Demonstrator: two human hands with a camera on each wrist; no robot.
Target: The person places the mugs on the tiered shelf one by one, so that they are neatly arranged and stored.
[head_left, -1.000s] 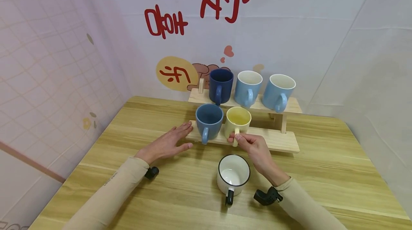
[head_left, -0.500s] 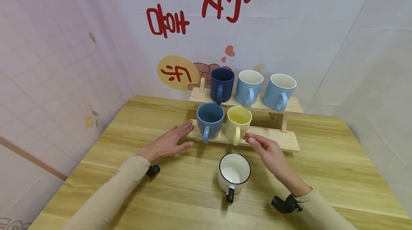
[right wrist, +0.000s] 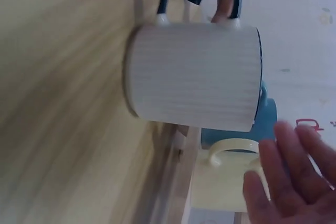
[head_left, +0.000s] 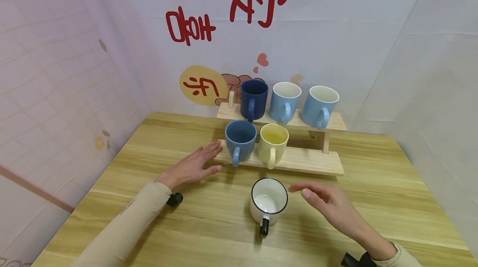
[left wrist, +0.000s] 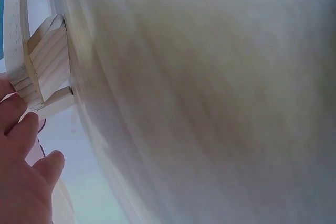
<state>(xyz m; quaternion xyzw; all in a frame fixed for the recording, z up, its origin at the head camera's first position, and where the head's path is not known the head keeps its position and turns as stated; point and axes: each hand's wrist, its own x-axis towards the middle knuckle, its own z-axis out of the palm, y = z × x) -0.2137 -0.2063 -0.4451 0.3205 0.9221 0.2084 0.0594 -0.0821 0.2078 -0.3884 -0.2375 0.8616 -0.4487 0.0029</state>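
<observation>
My left hand [head_left: 192, 166] rests its straight fingertips on the left end of the lower shelf board, beside a slate-blue mug [head_left: 240, 140]. In the left wrist view its fingers [left wrist: 23, 135] touch the wooden shelf end. To the right of the slate-blue mug stands a pale yellow mug [head_left: 266, 153], handle forward. In front of the shelf, a white mug [head_left: 257, 211] with a black rim and black-tipped handle stands upright on the table. My right hand [head_left: 336, 206] hovers just right of this white mug, fingers loosely extended, holding nothing; the right wrist view shows its spread fingers [right wrist: 286, 177].
The two-tier wooden shelf [head_left: 317, 161] bears a navy mug [head_left: 257, 101] and two light-blue mugs [head_left: 278, 107] on its upper board. Behind the wooden table [head_left: 209, 229] hangs a printed cloth wall [head_left: 336, 30]. Both wrists wear black camera mounts.
My right hand has let go of the yellow mug's handle and drawn back toward me and to the right. The left hand stays in place on the shelf end.
</observation>
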